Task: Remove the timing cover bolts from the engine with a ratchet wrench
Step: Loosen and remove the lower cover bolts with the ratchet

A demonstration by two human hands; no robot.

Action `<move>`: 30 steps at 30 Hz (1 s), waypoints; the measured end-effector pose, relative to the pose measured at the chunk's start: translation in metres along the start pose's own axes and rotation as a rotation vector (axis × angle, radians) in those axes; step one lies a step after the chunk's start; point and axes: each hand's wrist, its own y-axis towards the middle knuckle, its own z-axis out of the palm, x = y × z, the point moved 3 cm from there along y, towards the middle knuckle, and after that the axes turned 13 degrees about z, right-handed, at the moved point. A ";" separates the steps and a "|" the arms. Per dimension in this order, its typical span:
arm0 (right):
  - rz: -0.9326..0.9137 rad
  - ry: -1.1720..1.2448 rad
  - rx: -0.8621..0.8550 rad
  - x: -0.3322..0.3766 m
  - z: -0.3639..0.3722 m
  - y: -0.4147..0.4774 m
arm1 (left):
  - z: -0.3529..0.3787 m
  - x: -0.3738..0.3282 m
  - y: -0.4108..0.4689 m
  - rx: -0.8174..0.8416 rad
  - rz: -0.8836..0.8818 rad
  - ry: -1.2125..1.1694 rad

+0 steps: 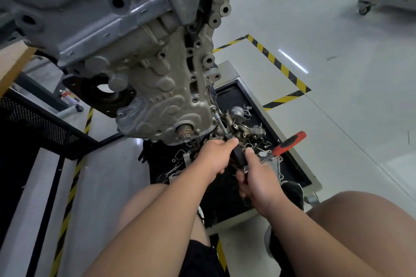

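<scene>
Both hands curl round the black wrench (238, 154): left hand (215, 156) near its head, right hand (258, 179) lower. Its extension (221, 125) meets the cover (162, 96) at the lower right edge. Below, the tray (302, 164) holds loose parts (243, 119) and a red-handled tool (290, 141).

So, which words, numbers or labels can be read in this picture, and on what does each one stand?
No text can be read anywhere.
Small white-and-red container, label: too small and blurred.
Timing cover, raised marks: blurred, unreadable.
Floor tape: yellow and black stripes only, no words.
</scene>
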 end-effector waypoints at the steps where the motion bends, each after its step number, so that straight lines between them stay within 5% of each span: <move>1: -0.093 -0.140 -0.067 0.002 -0.001 -0.001 | 0.000 0.000 0.000 -0.017 0.003 0.019; 5: -0.361 -0.853 -0.307 0.003 -0.005 -0.009 | 0.003 0.001 0.002 -0.064 0.035 0.070; 7: -0.364 -0.976 -0.355 -0.001 -0.006 -0.014 | 0.006 0.000 0.003 -0.068 0.074 0.102; 15: -0.244 -0.754 -0.376 -0.005 -0.004 -0.016 | 0.011 -0.001 0.004 -0.071 0.076 0.080; 22: -0.262 -0.810 -0.445 -0.012 0.005 -0.005 | 0.004 0.004 0.002 -0.025 0.043 0.098; 30: -0.179 -0.396 -0.177 -0.015 0.008 -0.001 | -0.002 0.008 0.005 0.008 0.028 0.166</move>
